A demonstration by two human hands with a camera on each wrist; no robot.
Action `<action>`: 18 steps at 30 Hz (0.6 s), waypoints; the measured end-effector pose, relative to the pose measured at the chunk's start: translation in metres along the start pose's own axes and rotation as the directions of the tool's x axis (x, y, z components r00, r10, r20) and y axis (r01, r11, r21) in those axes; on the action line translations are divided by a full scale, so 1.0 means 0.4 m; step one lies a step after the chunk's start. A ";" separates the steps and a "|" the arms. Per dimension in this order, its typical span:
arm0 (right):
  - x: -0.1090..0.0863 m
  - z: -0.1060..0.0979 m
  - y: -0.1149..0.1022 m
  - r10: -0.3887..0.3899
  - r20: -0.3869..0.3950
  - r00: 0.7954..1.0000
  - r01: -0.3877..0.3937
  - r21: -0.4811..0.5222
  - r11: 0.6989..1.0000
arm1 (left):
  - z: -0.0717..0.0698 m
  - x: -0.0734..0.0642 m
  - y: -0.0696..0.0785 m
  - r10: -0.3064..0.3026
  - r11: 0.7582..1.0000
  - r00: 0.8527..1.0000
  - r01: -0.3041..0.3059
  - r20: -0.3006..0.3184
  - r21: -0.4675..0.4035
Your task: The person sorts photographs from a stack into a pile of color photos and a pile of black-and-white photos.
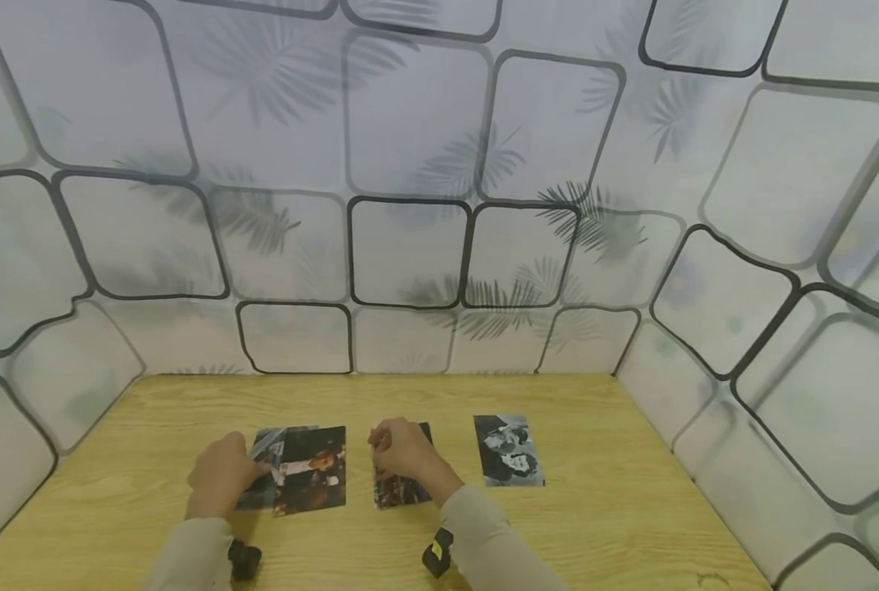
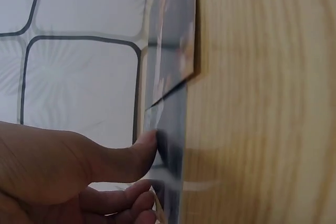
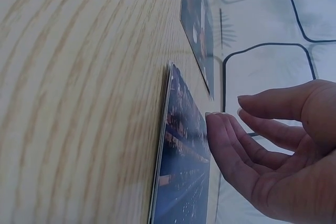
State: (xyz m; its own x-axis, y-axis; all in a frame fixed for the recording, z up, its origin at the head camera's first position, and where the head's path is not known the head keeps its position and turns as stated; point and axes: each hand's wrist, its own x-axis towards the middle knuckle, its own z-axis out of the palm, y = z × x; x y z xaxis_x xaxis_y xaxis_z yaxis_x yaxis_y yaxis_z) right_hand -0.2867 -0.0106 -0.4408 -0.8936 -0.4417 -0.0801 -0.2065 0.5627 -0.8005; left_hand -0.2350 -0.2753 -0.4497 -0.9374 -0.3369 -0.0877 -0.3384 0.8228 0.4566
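Note:
My left hand point(image 1: 221, 472) is at the left edge of a greyish photo point(image 1: 258, 497), pinching it with thumb over its glossy face and fingers curled by the edge. A colour photo point(image 1: 309, 472) of a figure in white overlaps this greyish photo on its right. In the left wrist view, the thumb point(image 2: 144, 148) meets the shiny surface. My right hand point(image 1: 405, 450) is over a small stack of photos point(image 1: 402, 492), whose top picture is dark blue and purple. In the right wrist view, fingertips are at the stack's edge, thumb apart from them.
A black-and-white photo point(image 1: 509, 451) lies by itself to the right on the wooden table point(image 1: 594, 509). Patterned white cloth walls point(image 1: 409, 246) enclose the table at the back and sides. Dark devices point(image 1: 437, 552) are worn on both wrists.

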 end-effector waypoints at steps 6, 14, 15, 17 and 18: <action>-0.002 0.001 -0.001 0.007 -0.004 1.000 -0.007 -0.005 1.000 | -0.007 -0.003 -0.001 -0.005 1.000 0.999 0.005 0.045 0.011; -0.003 0.004 0.001 0.009 0.005 1.000 -0.009 0.020 1.000 | -0.004 -0.011 0.002 -0.022 1.000 0.998 0.023 0.052 -0.018; -0.002 0.003 0.002 0.012 0.004 1.000 -0.012 0.017 1.000 | -0.005 -0.012 0.004 -0.023 1.000 0.998 0.024 0.058 -0.015; -0.001 0.002 0.003 0.014 0.002 1.000 -0.014 0.009 1.000 | -0.003 -0.012 0.003 -0.020 1.000 0.997 0.021 0.072 -0.005; -0.001 0.001 0.003 0.015 0.003 1.000 -0.015 0.011 1.000 | -0.003 -0.010 0.003 -0.020 1.000 0.997 0.020 0.075 0.007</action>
State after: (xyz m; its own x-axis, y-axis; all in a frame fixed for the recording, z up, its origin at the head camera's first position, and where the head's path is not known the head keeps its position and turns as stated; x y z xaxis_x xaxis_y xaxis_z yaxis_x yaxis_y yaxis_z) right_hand -0.2864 -0.0101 -0.4420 -0.8952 -0.4357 -0.0940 -0.1888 0.5616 -0.8055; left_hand -0.2314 -0.2734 -0.4480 -0.9340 -0.3179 -0.1631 -0.3572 0.8191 0.4489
